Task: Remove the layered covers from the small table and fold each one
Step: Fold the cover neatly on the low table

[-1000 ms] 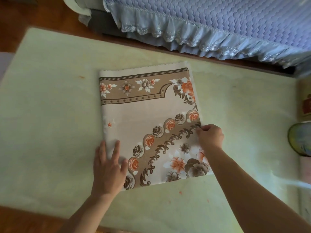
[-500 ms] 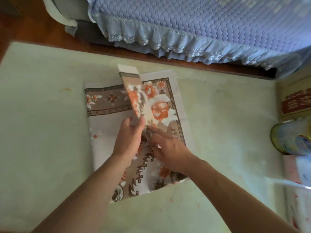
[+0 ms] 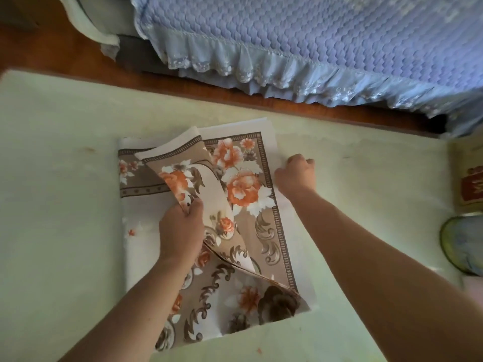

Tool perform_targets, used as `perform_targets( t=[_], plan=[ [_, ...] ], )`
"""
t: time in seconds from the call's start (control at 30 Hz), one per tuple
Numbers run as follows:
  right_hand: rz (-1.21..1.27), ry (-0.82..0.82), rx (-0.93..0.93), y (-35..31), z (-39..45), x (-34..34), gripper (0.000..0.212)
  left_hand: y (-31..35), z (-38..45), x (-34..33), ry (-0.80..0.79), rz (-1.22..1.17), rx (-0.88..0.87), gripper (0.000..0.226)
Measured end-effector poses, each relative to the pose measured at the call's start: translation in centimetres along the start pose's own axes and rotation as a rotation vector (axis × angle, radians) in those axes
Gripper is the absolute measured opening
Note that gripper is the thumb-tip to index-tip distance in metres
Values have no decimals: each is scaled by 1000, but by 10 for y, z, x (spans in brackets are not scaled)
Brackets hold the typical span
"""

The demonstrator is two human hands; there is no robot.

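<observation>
The right hand has moved to the floral cover's right edge; the left hand now lifts an opened flap.

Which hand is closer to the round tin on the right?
Right. The right hand rests at the floral cloth's right edge, nearer the tin; the left hand grips a raised flap at the cloth's middle.

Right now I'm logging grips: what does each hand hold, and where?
The left hand pinches a lifted flap of the floral cover by its edge. The right hand grips the cover's right edge.
</observation>
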State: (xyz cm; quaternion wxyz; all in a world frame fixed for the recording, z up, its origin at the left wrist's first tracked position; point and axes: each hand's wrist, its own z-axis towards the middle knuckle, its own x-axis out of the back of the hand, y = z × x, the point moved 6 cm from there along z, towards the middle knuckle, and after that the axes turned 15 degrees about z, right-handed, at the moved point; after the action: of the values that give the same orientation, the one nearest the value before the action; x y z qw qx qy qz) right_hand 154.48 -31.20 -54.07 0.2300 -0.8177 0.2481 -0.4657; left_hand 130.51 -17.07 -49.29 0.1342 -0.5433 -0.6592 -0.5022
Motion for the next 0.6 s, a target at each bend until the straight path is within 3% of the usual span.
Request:
perform_targets(
  t=[0.23, 0.43, 0.6],
  plan=[
    [-30, -13, -35, -4, -14, -5, 38, 15, -20, 14, 2, -4, -65, 50],
    [138, 53, -45, -9, -15, -5, 49, 6, -9, 9, -91, -11, 76, 43],
    [145, 116, 108, -7, -19, -3, 26, 5, -4, 11, -102, 25, 29, 46]
  ],
)
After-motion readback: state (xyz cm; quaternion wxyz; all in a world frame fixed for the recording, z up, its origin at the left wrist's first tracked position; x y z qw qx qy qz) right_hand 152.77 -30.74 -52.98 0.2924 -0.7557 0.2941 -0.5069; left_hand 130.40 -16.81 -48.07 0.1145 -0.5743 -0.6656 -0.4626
